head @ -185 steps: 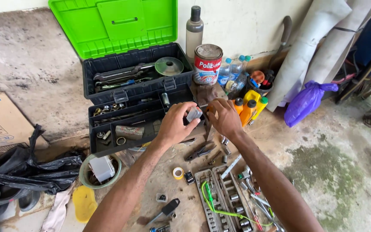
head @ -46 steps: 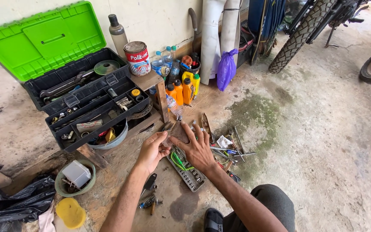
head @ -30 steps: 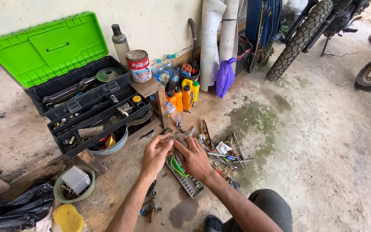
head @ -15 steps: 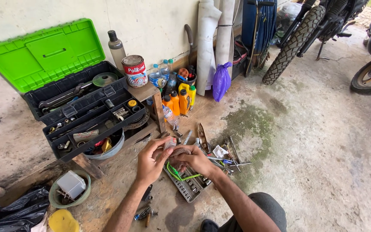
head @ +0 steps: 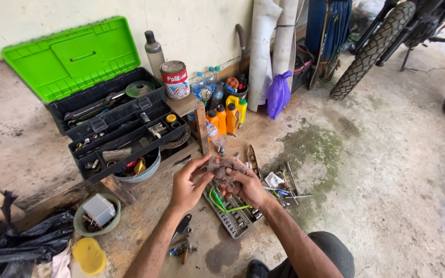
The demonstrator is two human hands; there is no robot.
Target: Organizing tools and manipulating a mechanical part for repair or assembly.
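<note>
- Now I see both hands drawn together over the floor, where half a second ago they sat a little lower above the socket tray; they have lifted slightly and closed in on one small item.
- My left hand has its fingers curled, thumb and forefinger pinching toward the small part at its one o'clock; the part is too small to name, though a reddish end shows.
- My right hand grips a wad of dirty grey rag, wrapped against that same part, so both hands are closed on something and neither is spread wide.
- About a second earlier the hands were flatter and nearer the loose tools; I judge the picking up is done and the work in hand has turned to wiping or turning the part inside the rag.
- At eleven o'clock from the hands stands the open black toolbox with its green lid raised, unchanged across the views.
- Toward twelve o'clock stand the orange bottles and a red-and-white tin, untouched.
- At eight o'clock a green bowl holds a white block, well apart from the hands.
- A green cord lies across the socket tray, just under the right hand.
</note>
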